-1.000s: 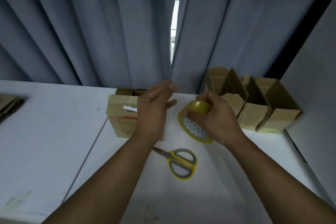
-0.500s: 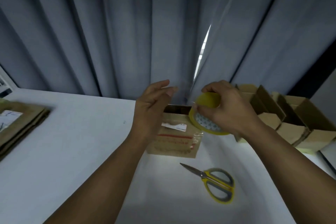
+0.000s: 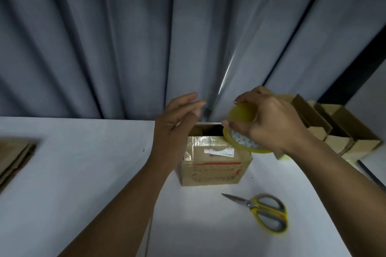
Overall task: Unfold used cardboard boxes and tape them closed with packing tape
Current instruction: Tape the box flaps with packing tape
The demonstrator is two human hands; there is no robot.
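Above the unfolded brown cardboard box [image 3: 213, 165], the right hand [image 3: 271, 123] grips a yellow packing-tape roll [image 3: 242, 113]; the left hand [image 3: 177, 119] hovers slack-fingered. Its open top awaits tape.

Count the items in view as follows.

- Hands: you have two, one left hand [image 3: 177, 123] and one right hand [image 3: 271, 125].
- Tape: one roll of packing tape [image 3: 242, 113].
- Scissors: one pair of scissors [image 3: 253, 206], with two yellow-rimmed handle loops.
- Standing boxes: one centre box [image 3: 215, 169] stands alone. A group of open boxes [image 3: 353, 131] stands at the far right. Their walls overlap, so you cannot fix their number; read it as more than two.
- Flattened cardboard: one stack of flattened cardboard [image 3: 14, 156] at the left edge. You cannot count its layers, since the stack is blurred and cut off by the frame.
- Work surface: one white table [image 3: 83, 173].
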